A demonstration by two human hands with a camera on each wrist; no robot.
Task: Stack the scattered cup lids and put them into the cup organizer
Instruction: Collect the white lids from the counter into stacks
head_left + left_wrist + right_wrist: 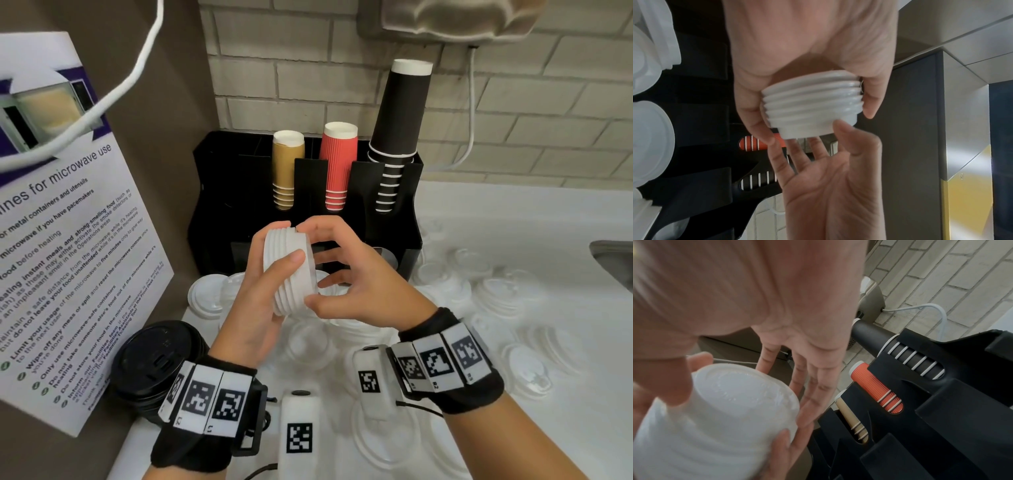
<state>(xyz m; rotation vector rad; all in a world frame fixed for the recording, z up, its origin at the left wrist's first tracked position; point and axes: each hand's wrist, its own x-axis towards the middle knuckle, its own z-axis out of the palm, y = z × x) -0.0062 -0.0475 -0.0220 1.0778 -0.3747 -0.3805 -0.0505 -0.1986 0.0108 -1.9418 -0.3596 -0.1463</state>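
My left hand (pixel 274 260) grips a sideways stack of several white cup lids (pixel 291 284) in the air in front of the black cup organizer (pixel 219 192). My thumb lies across the near side of the stack. My right hand (pixel 322 263) meets the stack's right end: its thumb and index fingertip touch the rim of the end lid, and the other fingers (pixel 813 378) are straight and spread behind it. The left wrist view shows the ribbed stack (pixel 812 104) and the right wrist view its end face (pixel 725 410). Loose white lids (pixel 496 294) lie scattered on the white counter.
The organizer (pixel 941 402) holds gold cups (pixel 287 171), red cups (pixel 337 164) and tall black cups (pixel 399 120). Black lids (pixel 154 363) are stacked at the near left beside a leaning microwave notice (pixel 68 240). A sink edge (pixel 613 260) is at the right. A brick wall stands behind.
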